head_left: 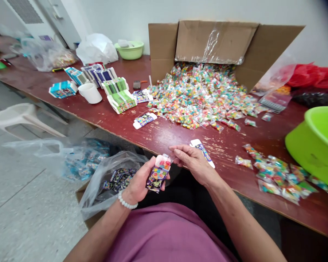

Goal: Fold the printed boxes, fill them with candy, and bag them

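A small purple printed candy box (156, 177) is gripped in my left hand (139, 181), tilted, its white top flap open. Red and orange sweets in a clear candy packet (165, 163) stick out of the box's mouth. My right hand (193, 163) pinches at the packet's clear wrapper, thumb and fingers together. Beside that hand a flattened purple box (202, 153) lies on the table edge. Another purple box (144, 120) lies farther off, near a big heap of wrapped candy packets (196, 96).
The heap spills from an open cardboard carton (164, 47). Loose packets (278, 174) and a green basin (314, 142) are at right. At left stand stacks of flat boxes (118, 95) and a white mug (90, 93). A plastic-lined carton (94, 196) of purple boxes sits below the table edge.
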The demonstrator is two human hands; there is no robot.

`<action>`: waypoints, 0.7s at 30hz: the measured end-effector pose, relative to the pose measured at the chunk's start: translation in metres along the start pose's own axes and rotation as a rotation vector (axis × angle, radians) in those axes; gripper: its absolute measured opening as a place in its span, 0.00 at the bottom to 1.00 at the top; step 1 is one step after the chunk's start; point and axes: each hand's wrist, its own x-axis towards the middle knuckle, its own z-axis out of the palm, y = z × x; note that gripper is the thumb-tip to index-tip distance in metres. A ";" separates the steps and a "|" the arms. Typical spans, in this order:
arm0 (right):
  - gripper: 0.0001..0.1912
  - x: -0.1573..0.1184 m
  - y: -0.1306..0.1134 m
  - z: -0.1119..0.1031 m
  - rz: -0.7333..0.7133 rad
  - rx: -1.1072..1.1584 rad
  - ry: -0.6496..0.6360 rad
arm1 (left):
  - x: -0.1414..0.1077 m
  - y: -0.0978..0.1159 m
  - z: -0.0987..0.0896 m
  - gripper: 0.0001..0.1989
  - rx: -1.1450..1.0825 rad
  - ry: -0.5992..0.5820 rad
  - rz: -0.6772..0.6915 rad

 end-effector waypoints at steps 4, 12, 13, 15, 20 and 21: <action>0.17 0.000 0.010 -0.001 0.151 0.072 -0.045 | 0.004 -0.005 0.003 0.26 -0.048 0.007 0.022; 0.16 -0.004 0.006 0.013 0.073 0.080 -0.100 | 0.003 -0.008 0.006 0.12 0.013 0.050 0.115; 0.16 -0.003 0.009 0.013 0.092 0.115 -0.098 | 0.004 -0.009 0.006 0.13 -0.026 0.044 0.105; 0.18 -0.003 0.017 0.015 0.109 0.198 -0.048 | 0.006 -0.009 0.007 0.17 -0.103 0.025 0.073; 0.19 -0.005 0.031 0.018 0.129 0.304 -0.011 | 0.009 -0.008 0.005 0.21 -0.201 0.036 0.018; 0.19 -0.006 0.031 0.019 0.133 0.286 -0.015 | 0.008 -0.008 0.005 0.19 -0.196 0.046 0.025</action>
